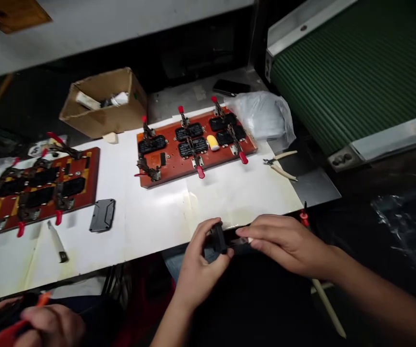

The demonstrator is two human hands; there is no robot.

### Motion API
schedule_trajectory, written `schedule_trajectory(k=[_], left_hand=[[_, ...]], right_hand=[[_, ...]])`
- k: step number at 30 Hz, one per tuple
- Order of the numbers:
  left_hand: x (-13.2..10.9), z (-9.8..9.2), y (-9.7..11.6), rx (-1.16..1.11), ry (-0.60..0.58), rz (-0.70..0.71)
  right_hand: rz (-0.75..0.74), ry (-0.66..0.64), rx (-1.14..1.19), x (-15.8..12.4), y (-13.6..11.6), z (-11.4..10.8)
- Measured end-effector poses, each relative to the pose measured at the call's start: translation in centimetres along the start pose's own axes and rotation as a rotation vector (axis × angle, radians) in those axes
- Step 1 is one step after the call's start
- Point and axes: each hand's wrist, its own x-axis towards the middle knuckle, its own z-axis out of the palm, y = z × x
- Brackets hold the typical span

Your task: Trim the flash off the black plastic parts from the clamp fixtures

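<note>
So we've got a small black plastic piece [220,238] in our left hand [202,260], held in the air by the front edge of the paper-covered workbench [150,226], right of the middle. The left fingers are closed on it: index finger at the top end, thumb at the bottom, piece up on its narrow side.

Our right hand [283,243] has thumb and fingertips pinched on a small pale-ended tool [250,240] that points at the piece. It looks like a thin blade, but it's blurry, and we can't tell if the tip touches.

Handling-wise, our guess is the piece is light and stiff, maybe a bit slick, and any thin rim could scratch or chip. We'd grip it by its two ends like this, thumb well clear of the tool's tip. The tool seems light too; best held right at the pale end.

Around us: a clamp fixture board [170,149] towards the back edge, side cutters [270,162] near the right end, and a dark cover plate [102,215] by the front edge, further left. A co-worker's hand [54,325] is past that edge, bottom left.
</note>
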Motion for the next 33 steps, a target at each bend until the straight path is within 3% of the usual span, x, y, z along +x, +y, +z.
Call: schedule_trajectory(k=[7, 26, 33], left_hand=[[-0.9, -1.1, 0.1, -0.009, -0.029, -0.024], [-0.6, -0.7, 0.7, -0.008, -0.042, 0.002], [-0.7, -0.5, 0.4, -0.050, -0.050, -0.072]], right_hand=[[-0.143, -0.091, -0.109, 1.2, -1.0, 1.7], [-0.121, -0.065, -0.137, 1.0, -1.1, 1.6], [-0.115, -0.091, -0.146, 0.8, -0.5, 1.8]])
